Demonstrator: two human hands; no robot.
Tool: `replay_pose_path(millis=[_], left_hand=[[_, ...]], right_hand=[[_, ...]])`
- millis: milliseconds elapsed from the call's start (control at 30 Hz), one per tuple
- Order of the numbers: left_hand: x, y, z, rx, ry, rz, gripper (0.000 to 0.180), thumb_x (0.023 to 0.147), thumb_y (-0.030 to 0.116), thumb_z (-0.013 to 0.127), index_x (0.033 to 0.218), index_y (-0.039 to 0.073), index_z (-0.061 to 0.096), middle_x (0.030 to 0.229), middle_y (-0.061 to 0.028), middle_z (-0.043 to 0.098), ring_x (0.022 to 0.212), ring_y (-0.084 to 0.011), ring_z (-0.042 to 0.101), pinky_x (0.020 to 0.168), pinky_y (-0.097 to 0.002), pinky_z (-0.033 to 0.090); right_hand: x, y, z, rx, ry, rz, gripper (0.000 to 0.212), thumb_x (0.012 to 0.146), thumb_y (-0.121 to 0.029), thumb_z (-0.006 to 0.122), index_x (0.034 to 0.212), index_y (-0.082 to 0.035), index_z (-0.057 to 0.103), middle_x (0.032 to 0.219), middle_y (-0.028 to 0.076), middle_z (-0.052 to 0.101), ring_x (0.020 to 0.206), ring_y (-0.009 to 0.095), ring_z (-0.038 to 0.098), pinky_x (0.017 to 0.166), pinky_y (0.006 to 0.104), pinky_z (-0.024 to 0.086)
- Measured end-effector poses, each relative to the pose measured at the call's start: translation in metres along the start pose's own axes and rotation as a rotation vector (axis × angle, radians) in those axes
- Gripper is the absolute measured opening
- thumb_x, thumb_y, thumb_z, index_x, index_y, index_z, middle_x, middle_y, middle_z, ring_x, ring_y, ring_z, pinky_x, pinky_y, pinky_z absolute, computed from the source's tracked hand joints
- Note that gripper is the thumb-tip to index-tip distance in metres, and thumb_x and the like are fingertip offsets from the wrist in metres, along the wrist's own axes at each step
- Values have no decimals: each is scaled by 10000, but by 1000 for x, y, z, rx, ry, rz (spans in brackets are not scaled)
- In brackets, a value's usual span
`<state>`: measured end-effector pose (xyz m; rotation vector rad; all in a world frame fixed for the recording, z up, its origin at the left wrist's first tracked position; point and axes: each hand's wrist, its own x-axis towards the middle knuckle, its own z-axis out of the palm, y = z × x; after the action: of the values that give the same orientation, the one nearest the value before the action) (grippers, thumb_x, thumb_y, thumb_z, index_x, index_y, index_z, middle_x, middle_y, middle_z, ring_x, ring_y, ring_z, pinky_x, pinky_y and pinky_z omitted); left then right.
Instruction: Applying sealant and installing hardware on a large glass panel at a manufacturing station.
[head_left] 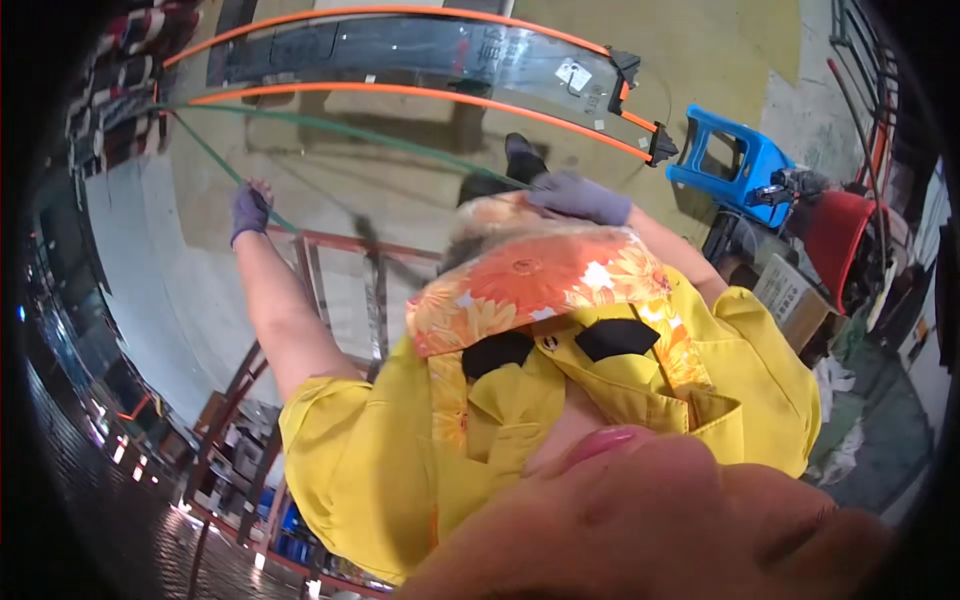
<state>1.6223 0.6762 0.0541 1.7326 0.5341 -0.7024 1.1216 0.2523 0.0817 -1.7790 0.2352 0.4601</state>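
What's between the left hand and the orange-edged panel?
Head view: the upper run of a green strap crosses between the left hand and the orange-edged panel; floor shows around it.

I see a tan floor (700, 60), greyer toward the right. On that side I make out a blue plastic stool (765, 175), a red panel (845, 240) near it and a cardboard box (795, 300). Small bright lights (120, 450) dot the dark lower left.
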Motion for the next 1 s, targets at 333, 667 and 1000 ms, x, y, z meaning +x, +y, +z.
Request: replay_pose_path(millis=[333, 667, 1000], left_hand=[[54, -70, 52, -477, -404, 169, 208, 881, 210, 405, 1041, 103, 483, 777, -46, 461, 628, -167, 439, 543, -315, 404], [-171, -165, 329, -824, 24, 2, 98, 838, 181, 467, 919, 132, 495, 543, 2, 425, 338, -105, 330, 299, -250, 260], [-350, -273, 513, -765, 182, -28, 260, 837, 155, 455, 1087, 83, 458, 674, -28, 472, 401, -100, 367, 319, -237, 280]], right_hand=[[-77, 66, -68, 215, 168, 548, 403, 816, -414, 610, 744, -17, 597, 522, 24, 497, 459, 100, 470, 439, 257, 376], [-18, 50, -226, 126, -72, 237, 308, 869, -351, 559, 746, -69, 568, 597, -10, 519, 527, 64, 464, 493, 217, 369], [12, 10, -305, 107, -497, 4, 315, 935, -318, 443, 1054, -47, 551, 663, 1, 549, 556, 68, 513, 523, 203, 409]])
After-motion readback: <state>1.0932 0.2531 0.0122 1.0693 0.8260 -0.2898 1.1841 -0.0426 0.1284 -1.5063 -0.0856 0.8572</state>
